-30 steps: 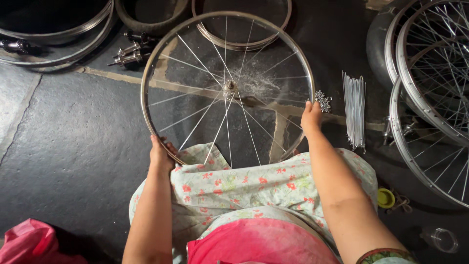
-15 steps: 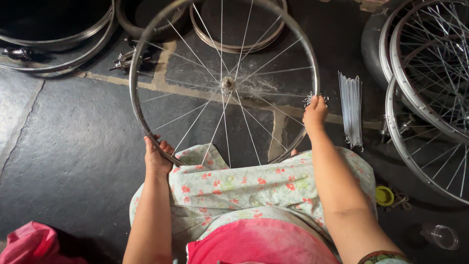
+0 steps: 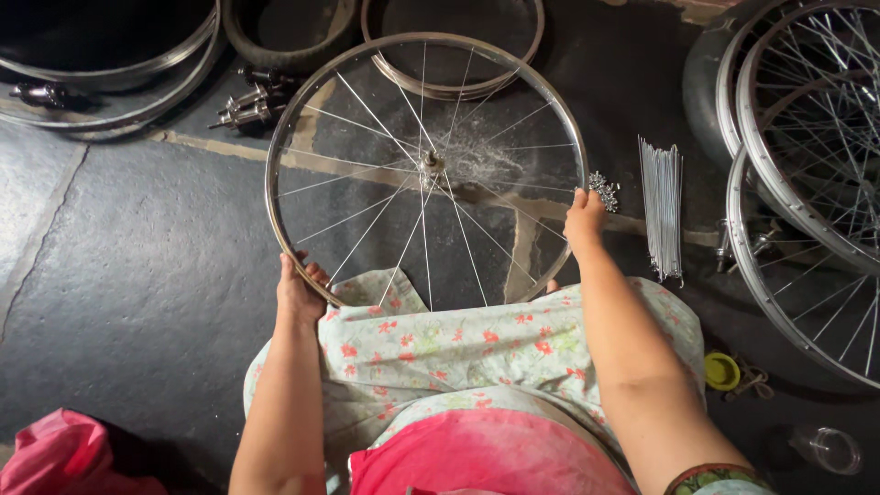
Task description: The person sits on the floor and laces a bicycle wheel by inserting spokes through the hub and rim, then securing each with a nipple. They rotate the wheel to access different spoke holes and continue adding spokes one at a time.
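the spoked wheel rim [image 3: 426, 170] stands tilted over the dark stone floor [image 3: 137, 275], its lower edge against the flowered cloth [image 3: 458, 348] on the person's lap. the left hand [image 3: 298, 291] is wrapped around the rim at lower left, fingers curled over the metal. the right hand [image 3: 584, 220] is closed on the rim at the right side. a small heap of spoke nipples [image 3: 604, 190] lies just beside the right hand. a bundle of loose spokes [image 3: 662, 206] lies near, right of it. further wheels [image 3: 807, 183] lean at the far right.
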Action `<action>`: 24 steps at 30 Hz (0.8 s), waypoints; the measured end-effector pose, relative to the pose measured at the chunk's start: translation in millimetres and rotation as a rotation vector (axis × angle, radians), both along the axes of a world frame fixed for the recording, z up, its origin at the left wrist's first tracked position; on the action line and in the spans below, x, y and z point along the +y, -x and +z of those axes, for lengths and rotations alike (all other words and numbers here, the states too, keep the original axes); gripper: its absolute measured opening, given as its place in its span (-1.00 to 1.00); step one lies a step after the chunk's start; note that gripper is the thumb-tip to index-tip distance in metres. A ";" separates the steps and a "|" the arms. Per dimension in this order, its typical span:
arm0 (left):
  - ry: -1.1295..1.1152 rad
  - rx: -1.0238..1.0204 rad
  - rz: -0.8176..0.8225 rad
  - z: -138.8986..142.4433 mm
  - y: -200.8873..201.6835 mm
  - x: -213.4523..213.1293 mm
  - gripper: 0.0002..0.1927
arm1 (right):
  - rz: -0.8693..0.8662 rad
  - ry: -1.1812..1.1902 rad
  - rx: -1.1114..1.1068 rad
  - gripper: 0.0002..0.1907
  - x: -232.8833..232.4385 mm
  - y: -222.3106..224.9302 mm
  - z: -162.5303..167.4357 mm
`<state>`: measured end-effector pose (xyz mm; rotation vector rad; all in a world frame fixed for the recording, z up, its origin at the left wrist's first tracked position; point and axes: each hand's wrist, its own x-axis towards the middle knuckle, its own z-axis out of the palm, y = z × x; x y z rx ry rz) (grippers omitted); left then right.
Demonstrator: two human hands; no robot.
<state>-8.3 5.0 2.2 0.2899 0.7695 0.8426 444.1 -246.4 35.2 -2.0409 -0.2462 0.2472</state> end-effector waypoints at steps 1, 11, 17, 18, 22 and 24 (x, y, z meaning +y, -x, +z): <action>-0.022 -0.026 -0.011 1.4 1.7 -1.6 -0.55 | 0.002 -0.025 0.019 -0.69 -1.4 -0.3 4.8; -0.133 -0.086 -0.018 13.7 6.6 -4.3 -0.56 | 0.009 -0.175 0.008 -0.71 -9.8 1.0 20.7; 0.096 0.056 -0.029 4.9 -4.6 1.8 -0.56 | 0.039 0.099 -0.133 -0.67 -5.0 -5.4 3.4; 0.072 0.081 -0.038 4.8 -5.1 2.7 -0.56 | 0.043 0.127 -0.152 -0.67 -3.8 -6.1 2.3; 0.070 0.169 -0.054 1.9 -4.7 1.8 -0.52 | 0.001 0.160 -0.168 -0.70 -2.4 -1.2 -3.3; 0.061 0.126 -0.045 0.0 -2.3 0.2 -0.52 | 0.079 0.093 -0.386 -0.70 -3.9 -1.1 -3.5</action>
